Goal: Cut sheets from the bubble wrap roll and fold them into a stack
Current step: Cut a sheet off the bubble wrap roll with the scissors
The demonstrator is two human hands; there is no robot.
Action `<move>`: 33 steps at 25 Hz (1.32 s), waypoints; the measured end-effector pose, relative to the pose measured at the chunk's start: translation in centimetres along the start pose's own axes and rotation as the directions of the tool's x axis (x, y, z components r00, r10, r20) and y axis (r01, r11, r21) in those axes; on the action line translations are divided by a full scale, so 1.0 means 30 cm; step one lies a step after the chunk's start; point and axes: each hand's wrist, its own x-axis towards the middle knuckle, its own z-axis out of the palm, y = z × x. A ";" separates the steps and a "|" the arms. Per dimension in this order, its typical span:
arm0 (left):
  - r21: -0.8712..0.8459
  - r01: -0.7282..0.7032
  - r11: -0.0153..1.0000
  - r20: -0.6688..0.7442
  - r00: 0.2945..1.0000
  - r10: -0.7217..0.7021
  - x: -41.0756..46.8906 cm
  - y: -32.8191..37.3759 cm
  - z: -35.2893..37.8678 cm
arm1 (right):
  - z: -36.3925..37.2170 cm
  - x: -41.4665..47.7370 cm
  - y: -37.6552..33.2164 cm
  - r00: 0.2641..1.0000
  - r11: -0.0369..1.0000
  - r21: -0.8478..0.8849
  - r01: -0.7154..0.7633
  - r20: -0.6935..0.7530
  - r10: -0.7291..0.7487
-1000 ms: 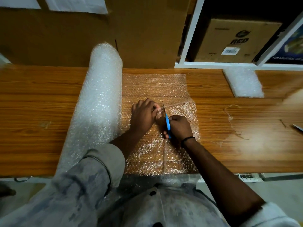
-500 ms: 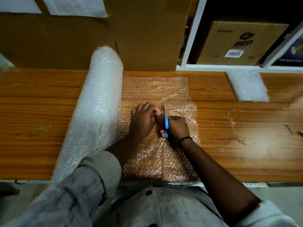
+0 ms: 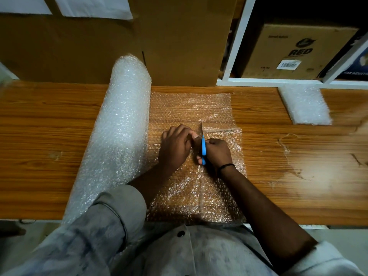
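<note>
Head view looking straight down, so starting closest in: at 6 o'clock there's the person's grey shirt [image 3: 199, 253], with both arms reaching forward over the near edge of a wooden table [image 3: 39, 136]. Left arm has a rolled-up grey sleeve [image 3: 111, 212], right forearm is bare apart from a thin black wristband [image 3: 226, 166].

Flat on the table right in front of them is the unrolled bubble wrap sheet [image 3: 189, 194], running from the near edge toward 12 o'clock. You can see a cut line going up the middle of it from the near edge to the hands.

Dead center, the right hand [image 3: 218, 152] is closed around the blue handles of a pair of scissors [image 3: 203, 146], blade tip pointing to 12 o'clock into the wrap. Can't really tell how far apart the blades are. The left hand [image 3: 175, 145] is just to the 9 o'clock side of the scissors, fingers curled and pinching the wrap right by the blades, palm pressing the sheet down.

Over at 9 o'clock from the hands lies the big bubble wrap roll [image 3: 117, 136], the sheet coming off its right side.

Further out at 2 o'clock, a stack of folded sheets [image 3: 304, 104] sits near the table's far edge. Behind that, cardboard boxes [image 3: 179, 40] at 12 o'clock and a white shelf [image 3: 237, 46] with another box [image 3: 294, 50] marked "RED".
</note>
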 end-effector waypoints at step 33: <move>0.020 0.078 0.997 0.033 0.996 -0.079 0.269 -0.099 0.063 | -0.005 0.155 -0.127 0.993 0.993 -0.094 -0.066 0.092 0.075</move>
